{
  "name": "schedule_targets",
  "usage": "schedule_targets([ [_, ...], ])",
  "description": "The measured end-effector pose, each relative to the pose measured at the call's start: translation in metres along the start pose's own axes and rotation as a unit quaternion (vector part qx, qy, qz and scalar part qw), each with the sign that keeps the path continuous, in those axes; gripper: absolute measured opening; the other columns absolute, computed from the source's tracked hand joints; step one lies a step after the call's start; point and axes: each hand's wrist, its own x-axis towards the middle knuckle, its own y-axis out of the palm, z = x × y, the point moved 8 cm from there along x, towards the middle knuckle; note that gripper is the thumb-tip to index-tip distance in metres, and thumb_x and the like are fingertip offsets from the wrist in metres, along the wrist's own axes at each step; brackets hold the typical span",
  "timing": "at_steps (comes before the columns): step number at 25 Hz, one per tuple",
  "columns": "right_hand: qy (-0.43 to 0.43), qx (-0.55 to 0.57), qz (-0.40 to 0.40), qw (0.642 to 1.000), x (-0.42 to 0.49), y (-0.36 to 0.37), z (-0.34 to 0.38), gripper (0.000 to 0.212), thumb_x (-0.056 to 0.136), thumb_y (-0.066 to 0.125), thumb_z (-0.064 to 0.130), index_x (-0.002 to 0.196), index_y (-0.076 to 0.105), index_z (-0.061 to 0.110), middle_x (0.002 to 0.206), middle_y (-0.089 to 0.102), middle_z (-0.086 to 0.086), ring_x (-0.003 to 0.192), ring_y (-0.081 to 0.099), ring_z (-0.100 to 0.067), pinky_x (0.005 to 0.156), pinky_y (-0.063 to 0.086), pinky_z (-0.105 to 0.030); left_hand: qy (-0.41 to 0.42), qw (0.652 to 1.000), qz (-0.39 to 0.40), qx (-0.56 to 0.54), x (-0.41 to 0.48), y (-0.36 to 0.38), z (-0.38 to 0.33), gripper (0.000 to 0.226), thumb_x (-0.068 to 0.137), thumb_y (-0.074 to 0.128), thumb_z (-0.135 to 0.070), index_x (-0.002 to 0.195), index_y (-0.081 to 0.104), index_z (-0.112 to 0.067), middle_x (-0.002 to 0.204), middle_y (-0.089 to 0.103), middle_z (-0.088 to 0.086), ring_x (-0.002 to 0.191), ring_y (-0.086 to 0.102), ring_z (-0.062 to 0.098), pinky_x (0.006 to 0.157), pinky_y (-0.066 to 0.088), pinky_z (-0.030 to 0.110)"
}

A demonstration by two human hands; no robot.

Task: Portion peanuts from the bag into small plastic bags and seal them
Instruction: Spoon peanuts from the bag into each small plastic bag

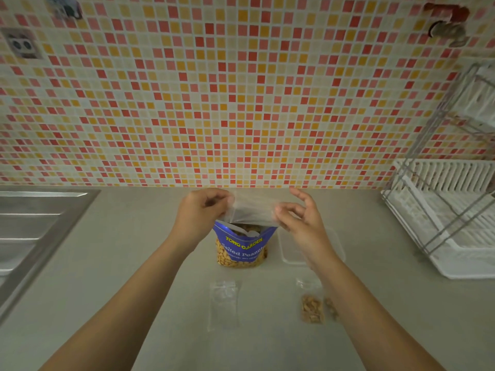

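- Two small portions look finished: a filled bag (312, 308) of peanuts lies flat on the counter (134, 263) at near right, and a second filled bag (331, 309) sits just beside it, half hidden behind the right forearm.
- One empty bag (224, 303) waits on the counter near the middle, flat and clear (whether it is a single bag or a thin stack, I cannot tell).
- A further clear small bag (251, 210) is held up between both hands, just above the mouth of the peanut bag (242, 247); no nuts show inside it, so by my judgement this portion is only starting.
- Left hand (201, 212) pinches the left edge of the held bag between thumb and curled fingers.
- Right hand (297, 218) grips the right edge with thumb and forefinger, the other fingers spread loosely upward.
- Peanut bag: blue, standing upright at the middle of the counter, top open, visibly still well filled with peanuts through its clear lower window.
- A clear lidded tub (290, 250) rests right of the peanut bag, partly behind the right wrist; contents unclear.
- Left to do, as I judge it: fill and seal the held bag, then the empty one.
- At far right stands a white dish rack (442, 210); a steel sink drainer (34, 223) lies at left.
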Motion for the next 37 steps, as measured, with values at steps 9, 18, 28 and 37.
schedule_targets([
  [9, -0.249, -0.516, 0.107, 0.812, -0.013, 0.041, 0.037, 0.085, 0.065, 0.066, 0.066, 0.135, 0.043, 0.023, 0.139, 0.044, 0.008, 0.128, 0.035, -0.009, 0.104, 0.017, -0.02, -0.029, 0.998, 0.06, 0.004, 0.001, 0.019, -0.014, 0.021, 0.081, 0.056, 0.001, 0.08, 0.066, -0.017, 0.07, 0.068, 0.004, 0.064, 0.063, 0.012, 0.062, 0.05, 0.019],
  [18, -0.264, -0.484, 0.093, 0.829, -0.006, 0.04, 0.035, 0.067, 0.067, 0.076, 0.046, 0.125, 0.053, 0.02, 0.11, 0.06, 0.007, 0.104, 0.052, -0.014, 0.092, 0.037, -0.027, 0.011, 0.996, 0.041, 0.075, 0.0, 0.03, -0.019, 0.009, 0.08, 0.066, -0.01, 0.081, 0.058, -0.013, 0.07, 0.07, 0.009, 0.063, 0.064, 0.018, 0.062, 0.051, 0.026],
  [28, -0.234, -0.385, 0.124, 0.884, 0.0, 0.043, 0.023, 0.04, 0.065, 0.078, 0.034, 0.099, 0.058, 0.024, 0.097, 0.059, 0.015, 0.09, 0.055, -0.006, 0.079, 0.049, -0.029, 0.01, 0.992, 0.075, 0.1, 0.007, 0.036, -0.015, 0.033, 0.077, 0.064, -0.004, 0.075, 0.034, -0.018, 0.068, 0.07, 0.002, 0.059, 0.058, 0.014, 0.05, 0.044, 0.016],
  [37, -0.132, -0.323, 0.056, 0.936, 0.012, 0.019, -0.002, 0.052, 0.065, 0.079, 0.046, 0.109, 0.059, 0.026, 0.101, 0.064, 0.012, 0.094, 0.058, -0.006, 0.079, 0.047, -0.02, -0.086, 0.909, 0.079, 0.4, 0.029, 0.001, 0.037, 0.037, 0.085, 0.061, -0.038, 0.105, 0.061, -0.008, 0.104, 0.063, 0.009, 0.09, 0.058, 0.021, 0.071, 0.045, 0.028],
])
